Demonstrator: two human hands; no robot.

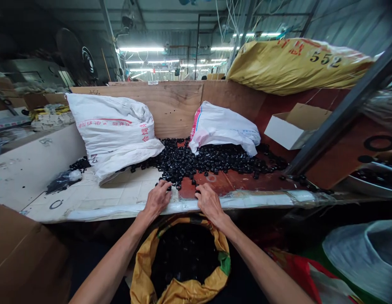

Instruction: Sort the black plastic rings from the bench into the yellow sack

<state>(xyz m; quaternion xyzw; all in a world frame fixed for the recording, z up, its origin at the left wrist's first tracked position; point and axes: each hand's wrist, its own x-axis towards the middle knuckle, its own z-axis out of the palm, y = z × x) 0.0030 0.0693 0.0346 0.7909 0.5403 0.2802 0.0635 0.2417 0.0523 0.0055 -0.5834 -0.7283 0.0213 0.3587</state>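
A heap of small black parts (211,160) is spread over the worktable, partly under two white sacks. At its near edge my left hand (158,196) has its fingers curled, with a small black part at the fingertips. My right hand (209,198) sits to the right, its fingers bent around a small black part near the table's front edge. Their exact kind is too small to make out. Below and between my forearms stands an open yellow sack (142,270), with many more black pieces inside.
A large white sack (113,126) and a smaller white sack (224,126) lie on the worktable (129,190). An open carton (284,131) and a yellow sack marked 552 (297,63) are at the right, behind a slanted metal post (341,109). A brown box (21,249) stands lower left.
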